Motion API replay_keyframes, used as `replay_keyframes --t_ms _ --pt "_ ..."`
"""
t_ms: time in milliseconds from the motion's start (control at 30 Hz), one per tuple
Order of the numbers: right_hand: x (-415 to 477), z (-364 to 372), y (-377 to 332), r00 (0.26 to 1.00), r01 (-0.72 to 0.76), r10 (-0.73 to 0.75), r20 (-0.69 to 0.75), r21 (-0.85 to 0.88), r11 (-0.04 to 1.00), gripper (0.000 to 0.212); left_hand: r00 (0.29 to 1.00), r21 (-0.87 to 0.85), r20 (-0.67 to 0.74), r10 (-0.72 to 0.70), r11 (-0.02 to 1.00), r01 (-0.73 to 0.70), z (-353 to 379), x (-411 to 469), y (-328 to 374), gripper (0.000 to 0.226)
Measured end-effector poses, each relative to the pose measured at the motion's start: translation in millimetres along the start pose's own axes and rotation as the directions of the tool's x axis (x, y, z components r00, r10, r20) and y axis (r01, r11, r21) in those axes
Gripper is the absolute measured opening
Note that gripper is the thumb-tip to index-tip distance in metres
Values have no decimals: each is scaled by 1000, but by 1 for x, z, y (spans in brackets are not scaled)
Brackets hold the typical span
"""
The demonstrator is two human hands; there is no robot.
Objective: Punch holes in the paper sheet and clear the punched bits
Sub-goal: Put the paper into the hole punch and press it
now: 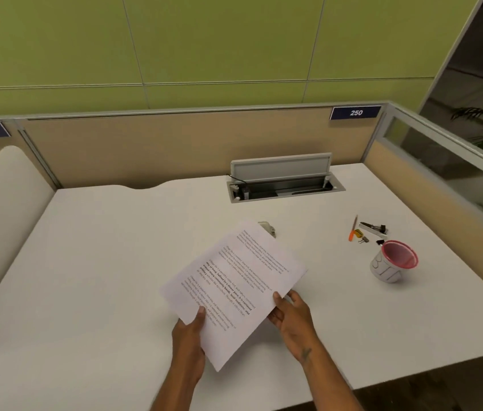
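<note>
A printed paper sheet (234, 289) is held above the white desk (100, 262), turned diagonally with its text running toward the upper right. My left hand (189, 336) grips its near left edge, thumb on top. My right hand (290, 315) holds the near right edge, thumb on the page. Behind the sheet's far corner a small grey metal object (268, 227), possibly the hole punch, peeks out; most of it is hidden by the paper.
A white cup with a pink rim (394, 262) lies tilted at the right. Beyond it are binder clips, an orange pen (353, 229) and a small metal tool (372, 228). An open cable hatch (284, 185) sits at the back. Partitions enclose the desk.
</note>
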State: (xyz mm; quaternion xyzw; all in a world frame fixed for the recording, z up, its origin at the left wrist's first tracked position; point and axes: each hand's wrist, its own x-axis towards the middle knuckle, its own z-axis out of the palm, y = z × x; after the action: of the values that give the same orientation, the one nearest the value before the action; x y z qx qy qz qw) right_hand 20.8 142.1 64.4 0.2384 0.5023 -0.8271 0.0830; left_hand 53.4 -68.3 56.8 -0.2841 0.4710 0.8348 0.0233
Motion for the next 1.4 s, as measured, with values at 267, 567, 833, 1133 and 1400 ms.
replay_keyframes --t_ms 267,567,833,1133,1400 --pt "18 -91 -83 999 15 -13 41 -25 1000 31 983 169 161 -87 984 59 15 5 7 40" --pt "42 -106 -98 982 -4 83 168 -419 908 29 928 357 252 -276 917 176 35 30 27 42" --pt "86 -93 -83 1000 2 6 12 -538 843 21 937 368 224 -268 914 174 47 76 22 36" --pt "129 -88 -88 995 -64 3 -101 -605 794 19 996 590 -49 80 807 -36 66 116 -1 28" --pt "161 -84 -86 985 -47 -72 -154 -653 756 27 981 691 -88 172 720 -64 96 127 -4 40"
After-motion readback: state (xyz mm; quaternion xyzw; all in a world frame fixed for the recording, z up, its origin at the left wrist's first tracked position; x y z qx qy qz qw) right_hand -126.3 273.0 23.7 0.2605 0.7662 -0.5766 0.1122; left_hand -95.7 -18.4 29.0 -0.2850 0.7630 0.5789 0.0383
